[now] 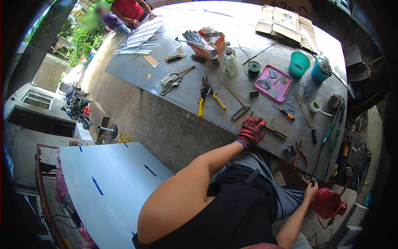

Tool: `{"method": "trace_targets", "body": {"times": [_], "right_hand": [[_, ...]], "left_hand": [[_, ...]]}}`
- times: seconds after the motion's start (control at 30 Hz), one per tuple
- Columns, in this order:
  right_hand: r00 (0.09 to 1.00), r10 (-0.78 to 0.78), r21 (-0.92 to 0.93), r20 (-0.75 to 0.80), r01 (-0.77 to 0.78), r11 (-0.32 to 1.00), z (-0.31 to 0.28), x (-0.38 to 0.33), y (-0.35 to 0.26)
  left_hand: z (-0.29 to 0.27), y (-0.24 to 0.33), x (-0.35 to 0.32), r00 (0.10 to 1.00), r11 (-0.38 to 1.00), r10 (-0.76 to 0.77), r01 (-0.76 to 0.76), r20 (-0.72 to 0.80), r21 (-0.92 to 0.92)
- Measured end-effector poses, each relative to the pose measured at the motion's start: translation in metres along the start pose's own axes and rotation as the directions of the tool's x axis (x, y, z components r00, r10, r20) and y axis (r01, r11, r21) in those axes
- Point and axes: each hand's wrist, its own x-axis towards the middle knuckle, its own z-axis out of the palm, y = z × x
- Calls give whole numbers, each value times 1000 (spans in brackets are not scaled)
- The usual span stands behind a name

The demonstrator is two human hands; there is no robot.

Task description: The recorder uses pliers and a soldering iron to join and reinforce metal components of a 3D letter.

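Observation:
My left hand (251,132), in a red and black glove, rests on the near edge of the metal table (166,76), fingers stretched out and nothing visibly held. Just right of its fingers lies a metal bar with a forked end (277,132). An L-shaped metal square (235,94) and a short forked metal piece (241,113) lie beyond it. My bare right hand (311,191) is low at the right, beside a small red tank (327,203). Its fingers are closed around a small dark part near black hoses; what that part is, I cannot make out.
Yellow-handled snips (206,96), red-handled pliers (300,154), a pink tray (273,83), teal tubs (299,64) and a green-handled torch (330,132) lie on the table. A white sheet with blue arrows (112,182) stands at my left. Another person (130,10) works at the far left corner.

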Motion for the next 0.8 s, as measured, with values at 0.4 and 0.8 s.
{"method": "trace_targets", "body": {"times": [0.4,0.8], "right_hand": [[999,12,17,37,-12,1000,1,2,2],[999,-3,50,47,1,999,2,2,3]], "left_hand": [[-2,0,0,1000,1000,-3,3,-1,-16],[1,-2,-1,1000,1000,13,-13,-23,-5]]}}
